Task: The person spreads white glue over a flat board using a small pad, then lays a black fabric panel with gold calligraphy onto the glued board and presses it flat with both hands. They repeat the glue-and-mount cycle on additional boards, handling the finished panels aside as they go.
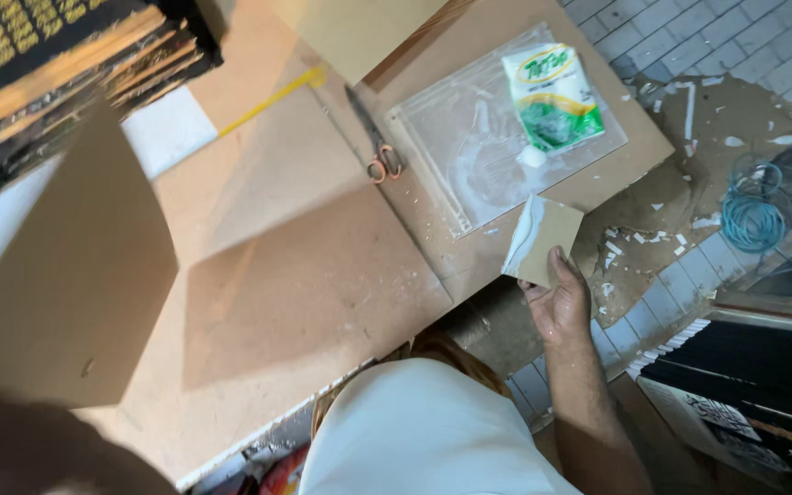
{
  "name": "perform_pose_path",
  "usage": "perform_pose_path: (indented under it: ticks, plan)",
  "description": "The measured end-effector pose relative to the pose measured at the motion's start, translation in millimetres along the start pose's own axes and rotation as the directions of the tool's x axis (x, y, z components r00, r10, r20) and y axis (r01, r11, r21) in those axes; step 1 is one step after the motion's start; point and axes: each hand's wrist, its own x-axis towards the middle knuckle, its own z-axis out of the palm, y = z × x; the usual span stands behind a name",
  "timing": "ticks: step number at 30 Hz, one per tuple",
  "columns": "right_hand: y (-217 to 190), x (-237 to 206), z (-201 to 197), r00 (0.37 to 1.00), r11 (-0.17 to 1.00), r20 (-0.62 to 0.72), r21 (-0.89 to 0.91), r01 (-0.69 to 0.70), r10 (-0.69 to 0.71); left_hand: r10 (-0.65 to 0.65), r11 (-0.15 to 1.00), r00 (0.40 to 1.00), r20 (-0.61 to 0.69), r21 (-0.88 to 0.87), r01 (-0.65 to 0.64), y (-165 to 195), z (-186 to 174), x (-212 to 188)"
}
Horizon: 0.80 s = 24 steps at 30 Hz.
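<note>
- My right hand point(561, 307) has its grip closed on a small square brown card point(543, 240), thumb on its lower edge; the card is flat and stiff, with a smear of white glue down its left side.
- I hold that card just past the near right edge of the table point(323, 275), a broad brown fibreboard surface, matt and dusted with white specks.
- My left hand point(11, 440) is a dark blur at the bottom left corner; a large plain brown cardboard sheet point(66, 293) rises above it, but I cannot tell whether my grip is closed on it.
- One clear rectangular plastic sheet point(469, 156) lies on the table's far right part, streaked with white glue.
- One soft white and green glue pouch point(552, 96) with a yellow band lies on that plastic sheet's upper right part.
- One pair of metal scissors with orange handles point(376, 137) lies just left of the plastic sheet.
- One thin yellow stick point(272, 99) lies slanted on the table, farther left.
- A stack of black and gold printed boards point(57, 64) fills the top left.
- One coil of blue wire point(752, 211) lies on the grey tiled floor point(744, 37) at right.
</note>
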Motion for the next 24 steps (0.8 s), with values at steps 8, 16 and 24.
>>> perform_pose_path:
  ticks: [8,16,24]
  plan:
    - [60,-46,46,0.99,0.972,0.019,-0.194,-0.134,0.141,0.136,0.854,0.656,0.743,-0.423,0.302,90,19,-161]
    - [156,-139,62,0.98,0.914,0.096,-0.385,-0.125,0.175,-0.331,0.852,0.47,0.818,0.046,0.521,-96,-51,-292]
    - [285,-251,77,0.967,0.892,0.101,-0.417,-0.171,0.233,-0.319,0.897,0.417,0.851,0.13,0.422,-286,-188,-408]
